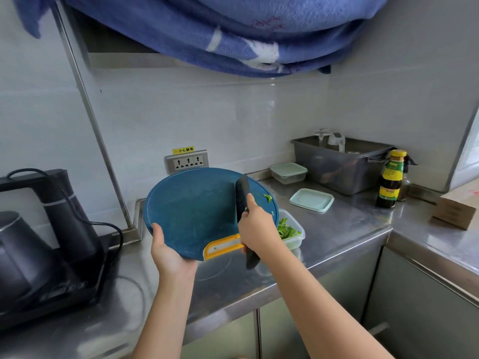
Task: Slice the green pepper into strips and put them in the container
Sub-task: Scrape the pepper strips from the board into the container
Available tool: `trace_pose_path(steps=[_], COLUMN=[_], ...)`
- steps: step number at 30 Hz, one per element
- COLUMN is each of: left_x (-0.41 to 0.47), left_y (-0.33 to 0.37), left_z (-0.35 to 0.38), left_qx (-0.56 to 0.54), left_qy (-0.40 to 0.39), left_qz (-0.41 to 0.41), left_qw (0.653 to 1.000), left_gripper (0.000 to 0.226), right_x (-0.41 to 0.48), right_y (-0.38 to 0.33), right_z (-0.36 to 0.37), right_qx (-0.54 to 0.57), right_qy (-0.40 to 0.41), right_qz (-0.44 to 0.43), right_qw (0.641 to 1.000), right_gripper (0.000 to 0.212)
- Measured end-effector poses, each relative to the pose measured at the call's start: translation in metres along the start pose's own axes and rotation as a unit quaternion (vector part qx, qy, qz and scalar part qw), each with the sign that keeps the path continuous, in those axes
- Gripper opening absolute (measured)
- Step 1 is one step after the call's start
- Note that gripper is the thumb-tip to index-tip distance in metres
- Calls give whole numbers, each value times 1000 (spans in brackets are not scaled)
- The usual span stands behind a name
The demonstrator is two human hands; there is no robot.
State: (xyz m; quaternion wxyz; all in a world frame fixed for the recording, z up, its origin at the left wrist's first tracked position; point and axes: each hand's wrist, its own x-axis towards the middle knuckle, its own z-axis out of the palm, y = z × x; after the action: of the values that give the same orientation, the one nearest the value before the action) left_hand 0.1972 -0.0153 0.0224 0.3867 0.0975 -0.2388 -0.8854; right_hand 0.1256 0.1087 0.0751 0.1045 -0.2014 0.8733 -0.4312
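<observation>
My left hand (166,248) grips the near-left rim of a round blue cutting board (191,208) with a yellow handle slot, lifted and tilted over the counter. My right hand (255,228) holds a black knife (242,194), its blade lying flat against the board's right side. A few green pepper strips (267,197) cling to the board near its right rim. Below that rim stands a clear plastic container (298,238) with green pepper strips (286,231) inside, partly hidden by my right hand and the board.
A light green lid (311,200) lies on the steel counter (344,224) behind the container. Further back stand a lidded box (288,172), a grey tub (342,164) and a sauce bottle (391,178). A black kettle set (39,244) fills the left; a cardboard box (455,211) sits right.
</observation>
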Motion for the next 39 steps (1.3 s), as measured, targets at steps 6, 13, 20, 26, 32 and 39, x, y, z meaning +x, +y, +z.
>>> trace_pose_path(steps=[6,13,20,26,32,39], left_x=[-5,-13,-17,-15,-11,4], left_y=[-5,-1,5,1,-2,-2], left_z=[-6,-14,-13,-7,-2,4], left_qx=[-13,-11,0,4,9,22], left_qy=[18,40,53,49,55,35], left_qz=[12,10,21,17,16,12], left_qw=[1000,999,998,999,998,999], left_gripper=[44,41,40,40,39,39], right_x=[-5,-11,-16,-17,-14,-17], right_y=[11,22,33,40,60,50], right_z=[-3,-7,-20,-29,-42,-36], right_qx=[19,56,39,47,69,68], right_qy=[-12,-30,-28,-29,17,45], right_qz=[22,62,74,102,100,-1], right_qw=[999,996,996,993,992,997], right_gripper=[67,65,63,58,48,52])
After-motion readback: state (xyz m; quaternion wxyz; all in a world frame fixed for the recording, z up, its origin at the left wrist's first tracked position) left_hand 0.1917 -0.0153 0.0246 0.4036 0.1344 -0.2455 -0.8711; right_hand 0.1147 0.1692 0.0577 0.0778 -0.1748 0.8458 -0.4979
